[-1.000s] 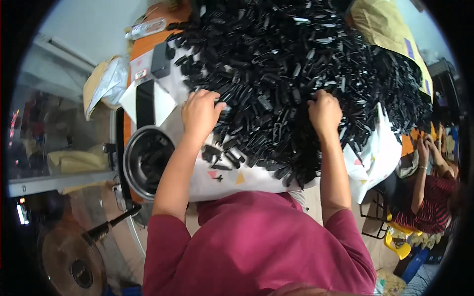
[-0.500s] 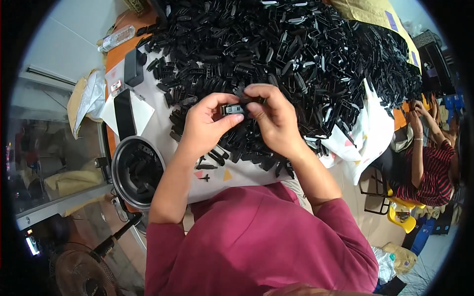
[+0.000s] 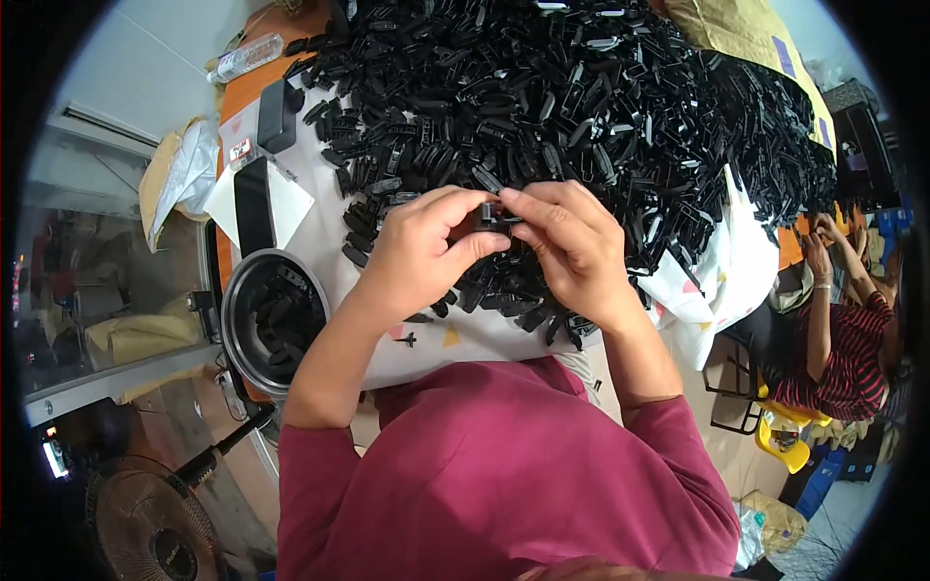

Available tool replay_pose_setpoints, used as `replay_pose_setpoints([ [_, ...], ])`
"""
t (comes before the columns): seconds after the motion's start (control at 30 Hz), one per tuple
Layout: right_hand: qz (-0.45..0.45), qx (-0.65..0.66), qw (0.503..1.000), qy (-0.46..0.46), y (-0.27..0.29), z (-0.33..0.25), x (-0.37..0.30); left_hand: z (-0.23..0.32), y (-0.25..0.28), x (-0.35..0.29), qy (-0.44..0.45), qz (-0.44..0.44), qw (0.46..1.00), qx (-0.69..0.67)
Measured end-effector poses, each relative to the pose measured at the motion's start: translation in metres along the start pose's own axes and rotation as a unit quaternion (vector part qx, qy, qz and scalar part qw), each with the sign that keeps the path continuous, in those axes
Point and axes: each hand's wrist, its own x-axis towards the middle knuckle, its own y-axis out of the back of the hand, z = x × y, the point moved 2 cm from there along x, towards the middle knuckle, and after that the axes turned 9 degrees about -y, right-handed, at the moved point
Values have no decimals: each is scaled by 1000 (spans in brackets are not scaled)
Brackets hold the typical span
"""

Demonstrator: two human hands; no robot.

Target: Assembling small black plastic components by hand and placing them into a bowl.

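Between my two hands is a small black plastic part (image 3: pixel 492 219), pinched at both ends above the near edge of the pile. My left hand (image 3: pixel 418 247) grips its left side with thumb and index finger. On the other side, the thumb and fingers of my right hand (image 3: pixel 576 242) close on its right end. The fingers hide much of the part. Beyond and below my hands spreads a large heap of black plastic parts (image 3: pixel 542 97), many long and narrow, on a pale cloth (image 3: pixel 329 290).
A metal bowl (image 3: pixel 229 324) with black parts stands at the left, near a phone (image 3: pixel 255 205) on white paper, a black box (image 3: pixel 276 116) and a clear bottle (image 3: pixel 244 58). Lower left is a fan (image 3: pixel 155 523). Another person (image 3: pixel 843 339) sits at the right.
Both hands have shifted slightly right with the part, which is turned to a different angle. My right fingers now lie over its end more. The view has shifted a little.
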Motion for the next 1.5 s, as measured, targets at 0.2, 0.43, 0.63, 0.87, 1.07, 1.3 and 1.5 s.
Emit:
replay_pose_setpoints([
  [0.2, -39, -4, 999, -9, 4, 7, -3, 2, 6, 1, 119, 116, 950, -266],
  [0.43, 24, 59, 996, -56, 18, 0, -2, 16, 9, 6, 46, 46, 995, -77],
  [0.63, 66, 98, 988, -99, 24, 4, -12, 25, 5, 14, -2, 43, 999, -11],
  [0.87, 32, 21, 999, -25, 27, 2, -13, 24, -3, 18, -35, 31, 999, -7],
  [1.07, 63, -38, 997, -2, 15, 8, -27, 15, -16, 12, -37, 40, 999, 3],
  [1.3, 138, -74, 987, 26, -2, 12, -35, 1, -54, -5, 163, 185, 887, -391],
  [1.5, 13, 249, 909, -333, -10, 9, -47, -12, -49, -20, 161, 160, 841, -491],
])
